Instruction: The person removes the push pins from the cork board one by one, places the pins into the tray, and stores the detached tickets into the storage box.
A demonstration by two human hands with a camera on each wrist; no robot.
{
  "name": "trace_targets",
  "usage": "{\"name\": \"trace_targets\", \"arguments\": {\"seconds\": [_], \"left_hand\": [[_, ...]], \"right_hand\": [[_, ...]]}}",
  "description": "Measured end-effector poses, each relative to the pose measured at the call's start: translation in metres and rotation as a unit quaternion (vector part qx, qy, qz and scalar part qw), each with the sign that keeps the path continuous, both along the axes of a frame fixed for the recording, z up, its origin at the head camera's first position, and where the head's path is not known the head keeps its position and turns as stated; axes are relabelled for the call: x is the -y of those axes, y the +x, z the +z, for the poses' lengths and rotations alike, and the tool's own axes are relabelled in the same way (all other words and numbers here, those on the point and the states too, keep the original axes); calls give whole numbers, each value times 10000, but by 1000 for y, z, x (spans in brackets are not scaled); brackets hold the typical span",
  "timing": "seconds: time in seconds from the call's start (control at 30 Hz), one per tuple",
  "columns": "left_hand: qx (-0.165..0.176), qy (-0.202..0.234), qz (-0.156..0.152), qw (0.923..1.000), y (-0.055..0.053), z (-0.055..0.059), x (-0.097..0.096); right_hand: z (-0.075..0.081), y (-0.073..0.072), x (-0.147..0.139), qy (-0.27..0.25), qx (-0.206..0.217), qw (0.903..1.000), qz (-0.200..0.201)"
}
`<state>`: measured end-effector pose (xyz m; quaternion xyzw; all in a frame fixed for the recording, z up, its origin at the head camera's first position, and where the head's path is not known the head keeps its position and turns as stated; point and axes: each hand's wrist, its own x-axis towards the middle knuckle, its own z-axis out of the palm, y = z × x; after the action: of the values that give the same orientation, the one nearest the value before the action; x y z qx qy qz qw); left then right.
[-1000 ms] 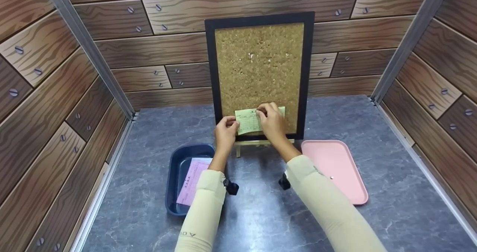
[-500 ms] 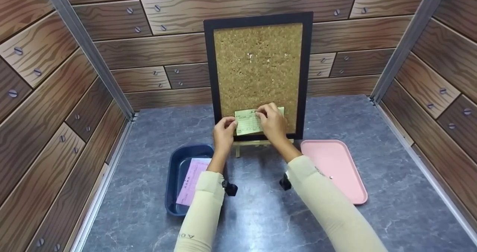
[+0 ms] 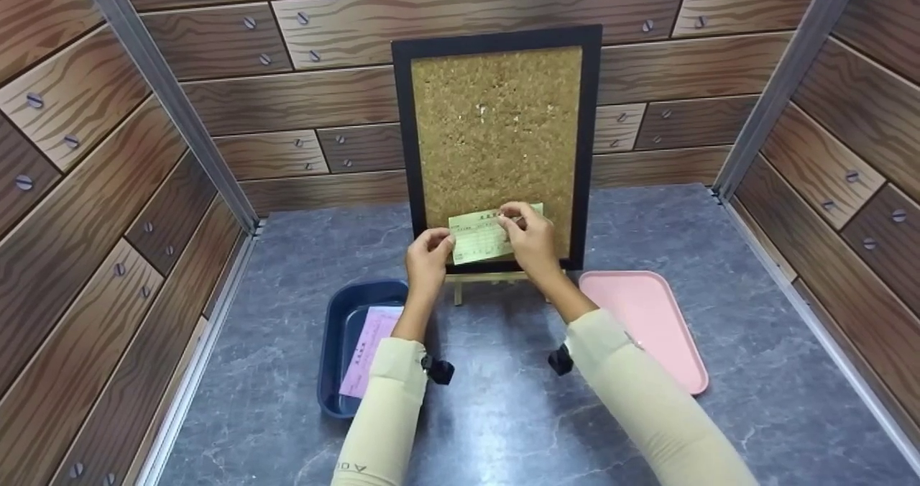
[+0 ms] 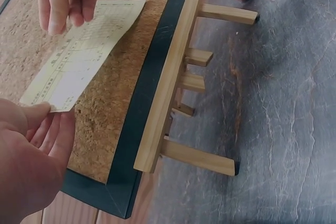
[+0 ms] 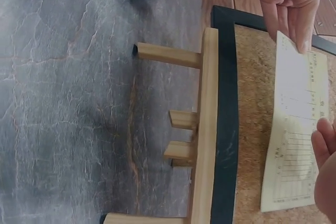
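My left hand (image 3: 428, 259) pinches the left edge of a light green printed paper slip (image 3: 478, 241), thumb in front and fingers behind. The slip overlaps the lower part of a black-framed corkboard (image 3: 496, 126). In the left wrist view, the slip's near edge (image 4: 100, 64) curves away from the cork. Thumb and index finger of my right hand (image 3: 533, 241) come together over the slip's upper right part, with a tiny pale spot at their tips; I cannot tell what it is. That hand covers part of the slip in the head view.
The corkboard stands on a wooden easel (image 4: 173, 77). To the left, a dark blue tray (image 3: 327, 356) holds a pink printed slip (image 3: 370, 353). A pink tray (image 3: 668, 321) lies to the right, partly behind the right sleeve. Wood-patterned walls surround the grey tabletop (image 3: 496, 414).
The green slip has shifted slightly left and tilted, its left end lower. My left hand has moved a little left and down with it. My right hand has drawn slightly toward me.
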<state>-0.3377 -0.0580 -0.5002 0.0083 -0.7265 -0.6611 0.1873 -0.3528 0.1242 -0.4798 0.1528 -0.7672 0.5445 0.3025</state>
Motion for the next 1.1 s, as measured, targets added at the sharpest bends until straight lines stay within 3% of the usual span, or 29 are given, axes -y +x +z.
{"name": "trace_targets", "arguments": {"seconds": [0.2,0.37,0.5,0.6,0.83,1.1], "left_hand": [[117,154,-45,9998,6,3,6],[239,856,-373,9953,14,7,10],[327,1318,-589,9890,21,9,13],[365,1477,-585,9866,27,9,15],[338,1609,-529,9850,42,12,24],[205,1502,-395,9876,63,12,47]], "right_hand": [[4,7,-9,-109,-23,9999,-7],[2,14,-21,-130,-87,9998,-91],[10,32,-27,-182,-25,9997,-158],[21,50,-33,-190,68,9997,-132],[24,67,-57,-55,40,9994,-335],[8,86,-90,-172,366,9985,-380]]}}
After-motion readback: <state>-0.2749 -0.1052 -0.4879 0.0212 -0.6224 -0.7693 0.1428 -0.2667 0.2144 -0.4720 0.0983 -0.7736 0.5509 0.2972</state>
